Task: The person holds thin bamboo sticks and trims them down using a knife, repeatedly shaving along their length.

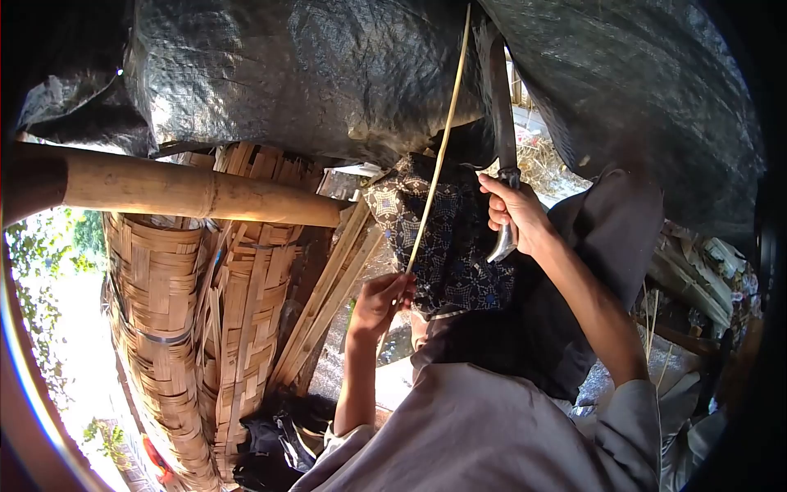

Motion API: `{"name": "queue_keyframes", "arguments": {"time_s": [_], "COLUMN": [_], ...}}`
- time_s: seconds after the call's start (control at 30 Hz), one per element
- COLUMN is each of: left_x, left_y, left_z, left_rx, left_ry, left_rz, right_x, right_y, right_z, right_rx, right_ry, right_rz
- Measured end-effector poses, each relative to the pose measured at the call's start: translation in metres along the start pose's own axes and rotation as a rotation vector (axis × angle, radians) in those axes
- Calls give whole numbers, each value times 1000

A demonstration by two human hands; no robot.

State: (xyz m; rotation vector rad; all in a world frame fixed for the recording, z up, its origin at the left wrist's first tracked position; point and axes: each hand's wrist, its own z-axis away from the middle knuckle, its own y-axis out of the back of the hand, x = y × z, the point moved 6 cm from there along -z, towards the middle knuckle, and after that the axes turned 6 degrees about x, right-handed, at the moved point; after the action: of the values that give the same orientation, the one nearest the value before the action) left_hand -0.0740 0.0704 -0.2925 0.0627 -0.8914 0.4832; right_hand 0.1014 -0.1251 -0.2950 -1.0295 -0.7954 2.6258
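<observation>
So the patterned cloth (471, 258) is the easy landmark here, dark with pale and blue motifs, sitting by the person's knees. A long, thin bamboo strip (441, 160) slants up across the front of it, hiding a bit of the pattern, and its top ends well above the cloth. Left hand (381, 303), at the cloth's lower left edge, has the strip pinched between thumb and fingers. Right hand (516, 215), just off the cloth's upper right, is wrapped around the handle of a big knife (503, 115), blade pointing up and apart from the strip.

Left of the cloth there's a fat bamboo pole (205, 190) running sideways, partly blocking the tall woven bamboo pieces (156, 303) behind it. Some split slats (324, 299) lean between those and the cloth. Down and left of it is a black bundle, too dark to make out.

Crinkly black tarp (311, 74) hangs above the cloth, straw (545, 160) shows through a gap to its upper right, and it's bright greenery (41, 279) outside, far left.
</observation>
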Motion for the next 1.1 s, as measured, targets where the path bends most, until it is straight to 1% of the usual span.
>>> {"name": "queue_keyframes", "arguments": {"time_s": [0.1, 0.17, 0.3, 0.33, 0.43, 0.47, 0.57, 0.7, 0.77, 0.83, 0.87, 0.9, 1.0, 1.1], "left_x": [1, 3, 13, 13, -2, -10, -23, -28, -32, -35, -37, -39, -39, -46], "left_y": [-9, -21, -31, -31, -18, -10, -3, 7, 22, 37, 42, 45, 47, 51], "left_z": [-19, -26, -22, -19, -20, -21, -14, 14, 28, 45, 54, 64, 88, 106], "left_rx": [-17, -136, -254, -260, -292, -274, -229, -157, -101, -20, 9, 19, -5, 28], "left_ry": [4, 38, 10, 43, 42, 82, 64, 157, 140, 142, 177, 197, 168, 210], "left_rz": [9, 119, 123, 128, 167, 190, 192, 212, -52, -158, -224, -245, -258, -261], "right_x": [-3, -3, -4, -4, -4, -2, 0, 6, 7, 9, 10, 10, 11, 11], "right_y": [0, 1, 2, 1, 2, 2, 0, 1, -2, -2, -2, -2, -2, 1], "right_z": [1, -1, 0, 0, 1, 0, 0, -3, -1, -1, -1, -1, -1, -2], "right_rx": [4, 3, -3, -3, 5, 4, -13, -28, -34, -60, -52, -46, -43, -53], "right_ry": [10, 30, 52, 50, 59, 55, 40, 48, 40, 40, 43, 47, 60, 96], "right_rz": [20, 34, 51, 52, 115, 148, 212, 294, 314, 324, 344, 365, 413, 503]}}
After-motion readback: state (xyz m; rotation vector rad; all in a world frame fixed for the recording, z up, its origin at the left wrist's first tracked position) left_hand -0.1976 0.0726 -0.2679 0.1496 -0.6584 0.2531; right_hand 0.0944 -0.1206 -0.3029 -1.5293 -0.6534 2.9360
